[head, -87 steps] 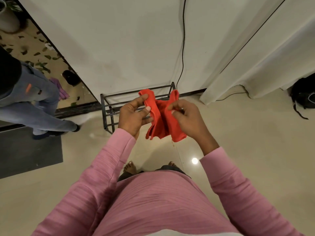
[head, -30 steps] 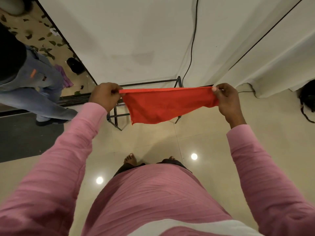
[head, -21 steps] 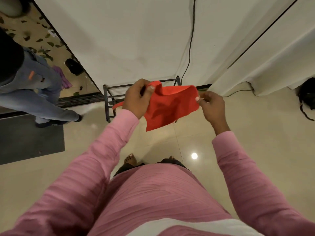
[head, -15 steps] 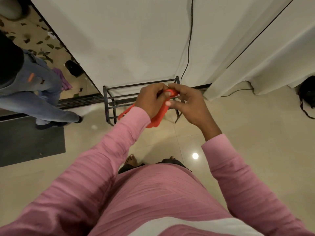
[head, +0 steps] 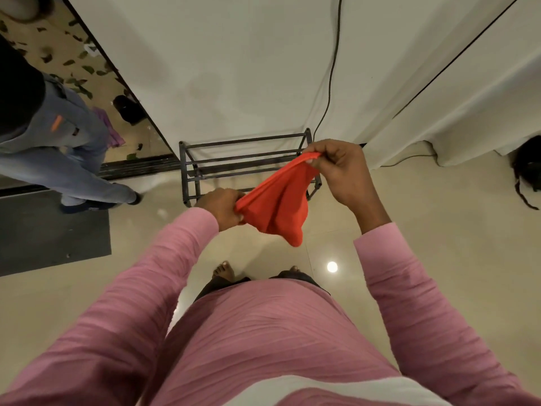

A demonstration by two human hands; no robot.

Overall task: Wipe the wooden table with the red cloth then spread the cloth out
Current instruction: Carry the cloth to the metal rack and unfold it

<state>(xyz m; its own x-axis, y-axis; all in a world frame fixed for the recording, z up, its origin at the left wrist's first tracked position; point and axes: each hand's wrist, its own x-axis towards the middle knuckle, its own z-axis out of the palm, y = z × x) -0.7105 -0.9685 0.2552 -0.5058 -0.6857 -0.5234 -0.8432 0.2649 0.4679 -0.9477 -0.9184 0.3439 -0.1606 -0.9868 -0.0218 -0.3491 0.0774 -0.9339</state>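
The red cloth [head: 279, 205] hangs in the air in front of me, folded and sagging between both hands. My left hand [head: 222, 209] grips its lower left end in a fist. My right hand [head: 341, 171] pinches the upper right edge, held higher than the left. A loose corner of the cloth droops below toward the floor. No wooden table is in view.
A black metal rack [head: 243, 168] stands against the white wall just beyond the cloth. Another person in jeans [head: 58, 159] stands at the left beside a dark mat [head: 49, 232]. A black cable [head: 330, 71] runs down the wall. A black bag [head: 527, 168] lies at far right.
The cloth was stretched flat between both hands, then brought together into a bunch. Now my hands have parted again, right hand raised and left lowered, with the cloth folded between them.
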